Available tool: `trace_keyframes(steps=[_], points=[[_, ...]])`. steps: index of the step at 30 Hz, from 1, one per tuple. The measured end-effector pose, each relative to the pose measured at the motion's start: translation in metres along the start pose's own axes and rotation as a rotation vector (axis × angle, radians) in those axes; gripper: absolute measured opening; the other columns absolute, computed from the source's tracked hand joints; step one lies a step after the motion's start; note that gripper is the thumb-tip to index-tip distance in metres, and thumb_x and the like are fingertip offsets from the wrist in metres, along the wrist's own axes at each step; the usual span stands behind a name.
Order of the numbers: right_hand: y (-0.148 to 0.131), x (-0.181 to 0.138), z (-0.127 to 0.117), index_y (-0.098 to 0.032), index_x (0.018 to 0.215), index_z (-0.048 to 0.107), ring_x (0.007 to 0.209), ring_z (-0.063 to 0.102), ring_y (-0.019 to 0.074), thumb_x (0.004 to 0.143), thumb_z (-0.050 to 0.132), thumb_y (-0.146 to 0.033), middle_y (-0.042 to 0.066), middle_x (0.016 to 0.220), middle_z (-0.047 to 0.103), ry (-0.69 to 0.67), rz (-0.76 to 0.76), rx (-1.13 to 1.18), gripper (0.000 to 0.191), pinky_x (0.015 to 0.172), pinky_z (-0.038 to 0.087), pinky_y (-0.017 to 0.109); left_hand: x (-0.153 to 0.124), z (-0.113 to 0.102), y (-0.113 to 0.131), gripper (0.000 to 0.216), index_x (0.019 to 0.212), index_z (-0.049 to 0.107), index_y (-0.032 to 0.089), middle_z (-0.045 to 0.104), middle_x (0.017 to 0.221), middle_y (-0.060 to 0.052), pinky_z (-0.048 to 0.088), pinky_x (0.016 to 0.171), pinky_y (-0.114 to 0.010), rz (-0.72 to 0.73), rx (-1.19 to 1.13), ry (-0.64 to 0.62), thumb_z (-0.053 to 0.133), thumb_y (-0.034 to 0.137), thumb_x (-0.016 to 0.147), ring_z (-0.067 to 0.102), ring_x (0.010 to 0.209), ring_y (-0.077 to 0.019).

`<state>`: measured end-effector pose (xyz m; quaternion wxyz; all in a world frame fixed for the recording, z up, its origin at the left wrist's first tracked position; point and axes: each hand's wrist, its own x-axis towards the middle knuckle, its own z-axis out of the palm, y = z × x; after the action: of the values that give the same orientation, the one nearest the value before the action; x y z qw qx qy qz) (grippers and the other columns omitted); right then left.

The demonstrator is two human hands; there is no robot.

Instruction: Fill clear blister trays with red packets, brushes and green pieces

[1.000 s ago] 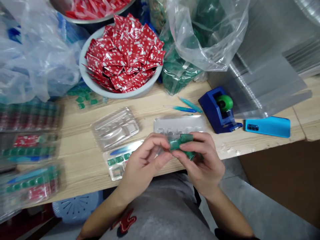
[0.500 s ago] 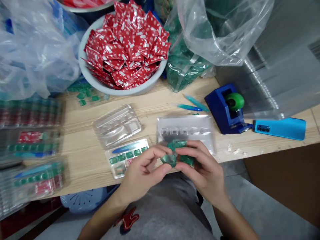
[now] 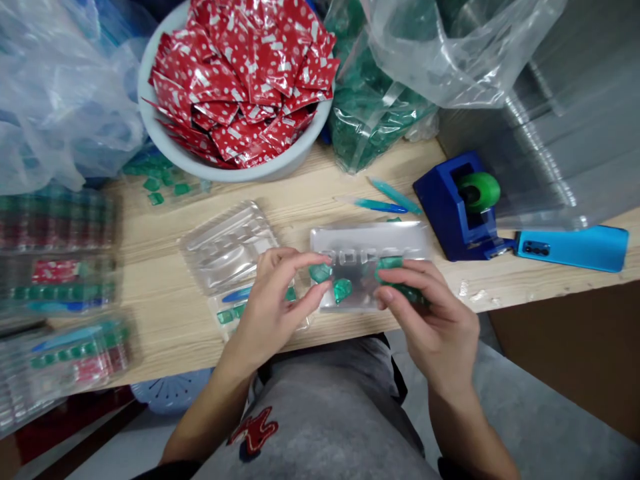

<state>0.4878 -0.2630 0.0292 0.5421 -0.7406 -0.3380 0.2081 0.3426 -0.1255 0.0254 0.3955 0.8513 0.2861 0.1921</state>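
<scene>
Between the thumb and index finger of my left hand (image 3: 277, 303) is a green translucent gem-like piece (image 3: 320, 272). My right hand (image 3: 435, 317) is curled around more green pieces (image 3: 390, 264), partly hidden by its fingers. Between the hands, a loose green piece (image 3: 343, 290) shows over a clear plastic tray (image 3: 370, 235) with a row of small square hollows; whether it rests there I cannot tell. Partly behind my left hand lies an opened clear blister case (image 3: 233, 240), its lower half holding a blue pen-like tool (image 3: 236, 295) and green squares (image 3: 231, 313).
A round tub (image 3: 150, 127) of red spotted sachets stands at the back, beside a bag of green pieces (image 3: 370, 127). Two blue pen-like tools (image 3: 385, 200), a tape dispenser (image 3: 460, 207) and a blue phone (image 3: 573, 248) lie rightward. Filled cases (image 3: 65, 280) are stacked left.
My hands have moved apart, the left one leftward and the right one rightward. A green piece now shows loose between them over the tray. The view has shifted slightly.
</scene>
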Motion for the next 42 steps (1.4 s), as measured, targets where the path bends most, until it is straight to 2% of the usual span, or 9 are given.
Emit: trace_keyframes(steps=[5, 12, 15, 19, 24, 27, 32, 37, 42], points=[[0.004, -0.001, -0.007, -0.031, 0.099, 0.072, 0.092, 0.062, 0.0091, 0.086, 0.068, -0.019, -0.001, 0.098, 0.065, 0.039, 0.072, 0.013, 0.018, 0.057, 0.050, 0.015, 0.019, -0.006, -0.008, 0.023, 0.117, 0.061, 0.026, 0.068, 0.117, -0.003, 0.044, 0.095, -0.040, 0.152, 0.163, -0.109, 0.059, 0.023, 0.094, 0.055, 0.106, -0.0204], [0.004, 0.001, -0.003, -0.030, 0.099, 0.071, 0.100, 0.063, 0.0105, 0.087, 0.065, -0.014, -0.002, 0.101, 0.066, 0.013, 0.074, 0.087, 0.021, 0.065, 0.052, 0.018, 0.025, -0.001, -0.015, 0.017, 0.110, 0.063, 0.026, 0.069, 0.109, -0.002, 0.043, 0.094, -0.043, 0.164, 0.233, -0.100, 0.058, 0.028, 0.094, 0.056, 0.102, -0.0223], [0.001, 0.003, -0.001, -0.026, 0.091, 0.067, 0.090, 0.065, 0.0094, 0.085, 0.065, -0.011, -0.003, 0.094, 0.066, 0.026, 0.111, 0.199, 0.017, 0.065, 0.052, 0.019, 0.025, -0.004, -0.008, 0.019, 0.111, 0.064, 0.026, 0.067, 0.116, -0.004, 0.042, 0.095, -0.044, 0.198, 0.323, -0.083, 0.060, 0.028, 0.093, 0.055, 0.107, -0.0246], [-0.009, 0.004, 0.003, -0.026, 0.095, 0.062, 0.072, 0.064, 0.0068, 0.080, 0.070, -0.011, -0.005, 0.088, 0.065, 0.009, 0.161, 0.308, 0.023, 0.057, 0.052, 0.017, 0.023, -0.008, 0.013, 0.022, 0.116, 0.062, 0.026, 0.066, 0.113, -0.003, 0.046, 0.095, -0.038, 0.215, 0.131, -0.042, 0.059, 0.023, 0.094, 0.058, 0.107, -0.0201], [-0.015, 0.003, 0.007, -0.026, 0.100, 0.061, 0.082, 0.067, 0.0094, 0.079, 0.071, -0.009, -0.004, 0.090, 0.067, -0.011, 0.052, 0.250, 0.028, 0.074, 0.058, 0.021, 0.018, -0.003, 0.032, 0.024, 0.117, 0.060, 0.027, 0.067, 0.105, -0.001, 0.053, 0.083, -0.028, 0.105, -0.214, -0.153, 0.060, 0.021, 0.093, 0.062, 0.097, -0.0147], [-0.015, 0.002, 0.007, -0.024, 0.098, 0.063, 0.086, 0.067, 0.0115, 0.083, 0.068, -0.009, -0.001, 0.091, 0.068, -0.013, -0.012, 0.190, 0.022, 0.078, 0.058, 0.025, 0.012, 0.003, 0.033, 0.018, 0.107, 0.061, 0.028, 0.066, 0.096, -0.001, 0.055, 0.079, -0.029, 0.023, -0.365, -0.118, 0.064, 0.022, 0.091, 0.064, 0.090, -0.0146], [-0.014, 0.002, 0.005, -0.022, 0.093, 0.065, 0.089, 0.065, 0.0102, 0.086, 0.065, -0.008, 0.000, 0.093, 0.067, -0.077, -0.159, 0.145, 0.017, 0.079, 0.055, 0.023, 0.007, 0.005, 0.032, 0.012, 0.092, 0.057, 0.025, 0.063, 0.092, -0.001, 0.057, 0.077, -0.031, 0.005, -0.413, -0.080, 0.066, 0.019, 0.088, 0.064, 0.087, -0.0153], [-0.012, 0.003, 0.002, -0.022, 0.093, 0.063, 0.087, 0.065, 0.0115, 0.085, 0.068, -0.015, 0.000, 0.090, 0.067, -0.134, -0.109, 0.232, 0.012, 0.078, 0.056, 0.025, 0.002, 0.004, 0.030, 0.022, 0.094, 0.058, 0.025, 0.062, 0.092, 0.000, 0.054, 0.076, -0.027, 0.132, -0.422, -0.102, 0.066, 0.006, 0.085, 0.062, 0.086, -0.0130], [-0.012, 0.004, -0.001, -0.020, 0.087, 0.064, 0.082, 0.066, 0.0125, 0.086, 0.065, -0.013, 0.003, 0.089, 0.067, -0.147, -0.255, 0.144, 0.007, 0.072, 0.057, 0.026, -0.007, 0.003, 0.027, 0.025, 0.096, 0.060, 0.025, 0.060, 0.092, 0.000, 0.052, 0.077, -0.028, 0.174, -0.325, -0.054, 0.064, 0.003, 0.084, 0.060, 0.088, -0.0140]])
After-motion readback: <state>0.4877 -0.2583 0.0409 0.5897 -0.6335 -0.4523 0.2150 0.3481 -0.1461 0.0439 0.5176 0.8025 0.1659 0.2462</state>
